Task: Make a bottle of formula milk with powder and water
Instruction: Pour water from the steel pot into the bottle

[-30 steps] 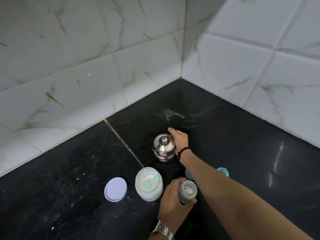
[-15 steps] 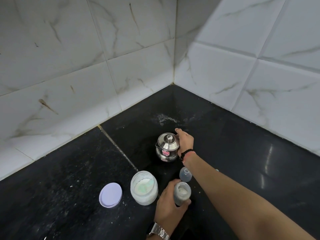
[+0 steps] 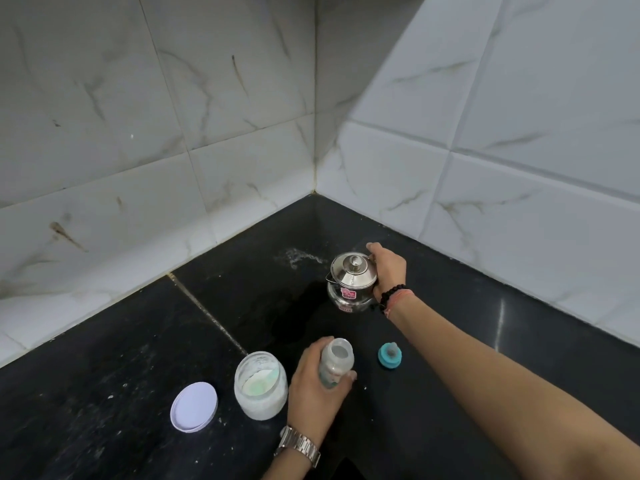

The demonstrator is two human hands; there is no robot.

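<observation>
Hands both occupied over a black stone surface (image 3: 104, 393) set in a corner of white marbled wall tiles (image 3: 519, 98). Left hand (image 3: 313, 388), a metal watch (image 3: 300, 445) on its wrist, was wrapped around a small clear baby bottle (image 3: 336, 363) near the front edge — the bottle stood roughly upright, mouth open, with pale powder visible inside. Right hand (image 3: 389, 268) reached farther back, fingers curled round the far-right side of a small steel kettle (image 3: 351, 282) with a knobbed lid on top and a pink label on its belly; a dark bead bracelet (image 3: 389, 297) and a red thread circled that wrist. Whether the kettle was lifted clear of the surface or resting on it could not be told.

Just left of the bottle stood an open powder jar (image 3: 260, 386), frosted with white powder, a pale green scoop faintly visible inside. Its round white lid (image 3: 194, 407) lay flat on the surface to the jar's left, apart from it. To the right of the bottle, between the two forearms, a teal bottle cap (image 3: 389, 355) with its teat sat on the surface — not touching either hand.

White powder smear (image 3: 298, 256) marked the surface left of the kettle, toward the far corner.
</observation>
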